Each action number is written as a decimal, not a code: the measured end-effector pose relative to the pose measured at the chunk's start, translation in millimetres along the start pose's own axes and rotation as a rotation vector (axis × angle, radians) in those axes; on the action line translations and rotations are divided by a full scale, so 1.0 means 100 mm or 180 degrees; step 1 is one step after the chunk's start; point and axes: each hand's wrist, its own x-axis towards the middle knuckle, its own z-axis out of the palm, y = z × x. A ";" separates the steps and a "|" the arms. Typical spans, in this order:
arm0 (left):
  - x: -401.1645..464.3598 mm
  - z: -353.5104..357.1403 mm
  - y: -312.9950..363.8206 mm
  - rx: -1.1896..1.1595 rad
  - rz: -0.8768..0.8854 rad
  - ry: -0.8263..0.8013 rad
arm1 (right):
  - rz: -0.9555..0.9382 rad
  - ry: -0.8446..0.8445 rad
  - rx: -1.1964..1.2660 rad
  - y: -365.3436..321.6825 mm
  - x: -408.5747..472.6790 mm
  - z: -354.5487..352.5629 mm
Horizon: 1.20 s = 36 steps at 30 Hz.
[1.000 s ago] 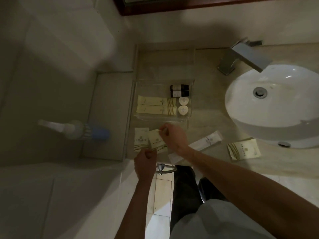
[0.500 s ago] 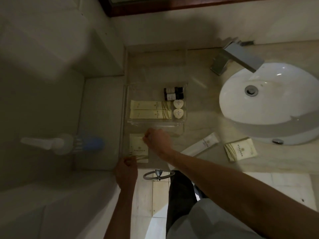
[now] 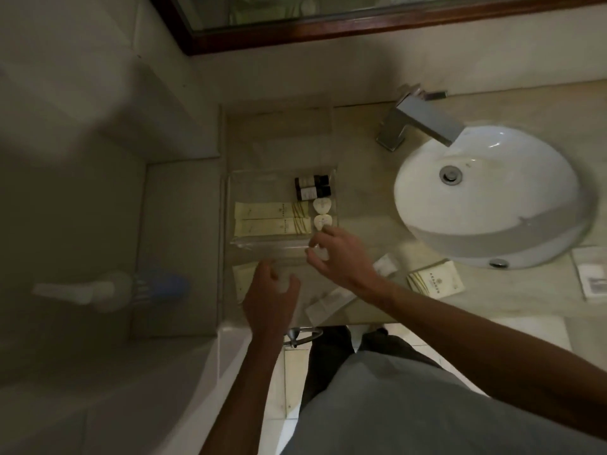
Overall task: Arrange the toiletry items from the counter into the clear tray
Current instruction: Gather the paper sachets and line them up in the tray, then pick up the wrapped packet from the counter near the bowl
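The clear tray stands on the counter left of the sink. It holds two dark bottles, two long cream sachets and two heart-shaped soaps. My right hand hovers at the tray's front right corner, with a small pale item pinched between thumb and fingers. My left hand is lower, its fingers curled over a cream packet on the counter's front left; its grasp is blurred. A white sachet lies partly under my right forearm. Another cream packet lies by the sink.
The white basin and the metal faucet fill the right of the counter. A paper item lies at the far right edge. A white and blue object is at the left, beyond the counter. The mirror frame runs above.
My right hand has risen from the cream packets at the counter's front to the tray's front right corner. One of the two packets there is gone. My left hand moved up over the remaining one.
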 end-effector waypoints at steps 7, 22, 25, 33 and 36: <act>0.31 0.37 0.77 0.0506 0.1630 -0.0131 | 0.0339 0.0712 -0.0764 0.56 -0.32 -0.65; -0.75 2.20 2.87 0.0391 0.2945 -0.1022 | 0.2072 0.1672 -0.0485 2.53 -1.96 -2.24; -1.07 2.62 3.29 0.0315 0.3066 -0.1217 | 0.2348 0.1668 -0.0506 3.00 -2.32 -2.50; -1.63 3.78 4.45 0.0280 0.3445 -0.1535 | 0.2970 0.1809 -0.0349 4.12 -3.02 -2.95; -1.69 4.27 4.83 0.0297 0.3449 -0.1594 | 0.3249 0.1833 -0.0293 4.49 -3.15 -3.06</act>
